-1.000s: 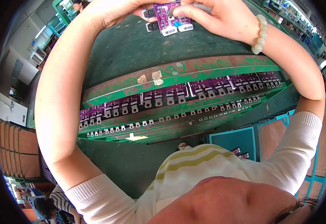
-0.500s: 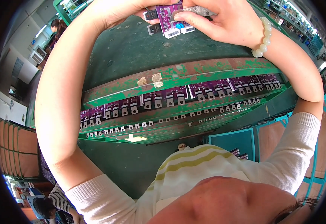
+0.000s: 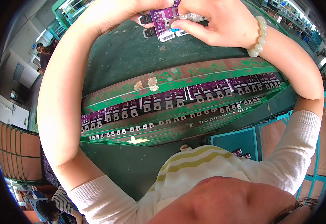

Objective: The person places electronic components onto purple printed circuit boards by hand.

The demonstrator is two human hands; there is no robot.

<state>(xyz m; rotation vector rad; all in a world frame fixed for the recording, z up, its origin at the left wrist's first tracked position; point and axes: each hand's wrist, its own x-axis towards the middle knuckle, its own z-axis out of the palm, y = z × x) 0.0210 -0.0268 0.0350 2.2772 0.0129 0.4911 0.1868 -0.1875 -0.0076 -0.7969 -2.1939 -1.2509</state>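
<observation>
At the top edge of the head view, my left hand (image 3: 142,9) is closed on a small purple circuit board (image 3: 159,21), its fingers partly cut off by the frame. Two black tabbed parts stick out of the board's left side, and white connectors (image 3: 166,36) line its near edge beside a blue round part. My right hand (image 3: 226,26), with a pale bead bracelet at the wrist, grips a knife-like blade with a grey wrapped handle (image 3: 193,17). The blade lies over the board's face, close to my right thumb; its tip is mostly hidden.
Below the dark green bench top (image 3: 133,56) runs a worn green rack (image 3: 211,66), with several purple boards (image 3: 170,93) in rows, their metal tabs facing me. A teal-framed tray (image 3: 234,142) stands near my lap. Other people (image 3: 45,209) are at the left.
Both hands, with the board and the blade, have shifted slightly left and a little nearer. The blade shows less than before. The view itself has moved slightly.
</observation>
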